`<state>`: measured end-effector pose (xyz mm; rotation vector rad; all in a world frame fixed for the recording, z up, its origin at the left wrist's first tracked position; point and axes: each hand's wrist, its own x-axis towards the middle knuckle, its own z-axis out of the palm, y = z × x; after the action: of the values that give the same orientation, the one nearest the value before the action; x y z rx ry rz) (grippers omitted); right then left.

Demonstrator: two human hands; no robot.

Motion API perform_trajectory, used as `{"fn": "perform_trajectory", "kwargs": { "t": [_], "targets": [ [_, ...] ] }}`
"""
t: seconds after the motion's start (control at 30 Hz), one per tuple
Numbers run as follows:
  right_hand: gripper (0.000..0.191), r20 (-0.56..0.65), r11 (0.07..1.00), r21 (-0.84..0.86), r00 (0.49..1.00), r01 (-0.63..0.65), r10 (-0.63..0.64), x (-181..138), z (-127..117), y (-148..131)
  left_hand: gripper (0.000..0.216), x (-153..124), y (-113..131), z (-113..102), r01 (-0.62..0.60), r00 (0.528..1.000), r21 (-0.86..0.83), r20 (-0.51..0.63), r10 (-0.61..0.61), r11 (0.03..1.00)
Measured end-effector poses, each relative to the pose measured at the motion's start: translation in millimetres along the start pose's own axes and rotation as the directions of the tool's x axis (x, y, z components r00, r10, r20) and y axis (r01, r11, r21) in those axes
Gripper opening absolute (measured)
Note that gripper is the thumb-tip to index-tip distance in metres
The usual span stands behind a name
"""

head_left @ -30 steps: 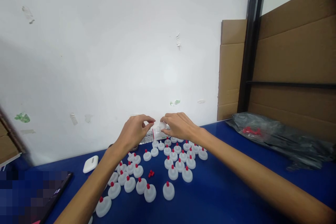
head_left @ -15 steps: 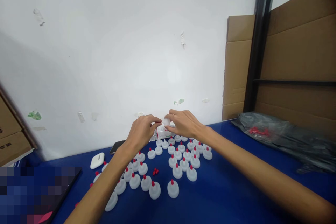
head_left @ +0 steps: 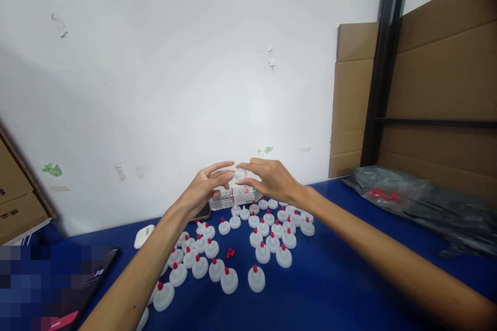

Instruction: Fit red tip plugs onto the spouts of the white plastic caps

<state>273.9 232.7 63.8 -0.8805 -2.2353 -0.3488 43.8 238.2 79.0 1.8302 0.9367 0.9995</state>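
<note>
Between the thumb and fingers of my right hand (head_left: 267, 177) is a small translucent white nozzle cap (head_left: 241, 174), raised above the table's back edge. My left hand (head_left: 212, 183) is beside it with fingers spread, their tips close to the cap; whether they touch it I cannot tell. Below stand many translucent white nozzle caps (head_left: 256, 279), most with red tips on their spouts. Two near the back, such as the bare cap (head_left: 244, 212), show no red tip. A few loose red tips (head_left: 230, 253) lie between the groups of caps.
A transparent plastic bottle (head_left: 222, 201) lies behind the caps by the wall, partly over a phone (head_left: 204, 213). At left are a white case (head_left: 143, 236) and a larger phone (head_left: 91, 284). A grey plastic bag (head_left: 411, 212) with red pieces lies at right, near cardboard (head_left: 351, 108).
My left hand has opened from a pinch, its fingers spreading and turning palm inward. My right hand has shifted slightly left with the nozzle cap. More of the bottle shows.
</note>
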Motion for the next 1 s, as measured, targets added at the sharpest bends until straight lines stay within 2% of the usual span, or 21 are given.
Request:
{"fn": "perform_trajectory", "kwargs": {
  "t": [0.1,0.2,0.37,0.53,0.67,0.77,0.87,1.0],
  "targets": [
    [0.032,-0.023,0.998,0.063,1.000,0.005,-0.003,1.5,0.4,-5.3,0.058,-2.7,-0.5,3.4,0.035,0.994,-0.091,0.110,-0.024,0.995],
    [0.028,-0.033,0.994,0.110,0.999,0.003,0.001,2.3,0.4,-8.9,0.045,-4.5,3.6,7.3,0.031,0.989,-0.134,0.151,-0.011,0.991],
    [0.025,-0.046,0.987,0.160,0.999,-0.008,0.016,2.5,1.5,-12.9,0.030,-3.2,9.7,9.3,-0.028,0.991,-0.123,0.128,0.043,0.992],
    [0.023,-0.046,0.983,0.182,0.999,-0.015,0.023,2.6,1.1,-16.7,0.029,-1.6,9.0,9.9,-0.094,0.994,-0.048,0.055,0.096,0.994],
    [0.026,-0.040,0.985,0.165,0.998,-0.042,0.049,1.8,2.1,-14.2,0.037,-3.1,13.9,12.0,-0.081,0.996,0.071,0.051,0.077,0.994],
    [0.027,-0.040,0.986,0.137,0.995,-0.090,0.096,0.1,6.2,-8.1,0.038,-2.6,19.5,15.8,-0.073,0.996,0.224,-0.040,0.084,0.972],
    [0.030,-0.042,0.983,0.101,0.986,-0.156,0.160,-1.7,11.3,-1.3,0.032,-1.6,22.2,21.5,-0.085,0.966,0.403,-0.189,0.174,0.911],
    [0.040,0.014,0.976,0.057,0.978,-0.209,0.209,-2.4,17.8,2.5,0.026,-2.2,17.8,29.1,-0.071,0.928,0.602,-0.252,0.274,0.795]
  ]
}}
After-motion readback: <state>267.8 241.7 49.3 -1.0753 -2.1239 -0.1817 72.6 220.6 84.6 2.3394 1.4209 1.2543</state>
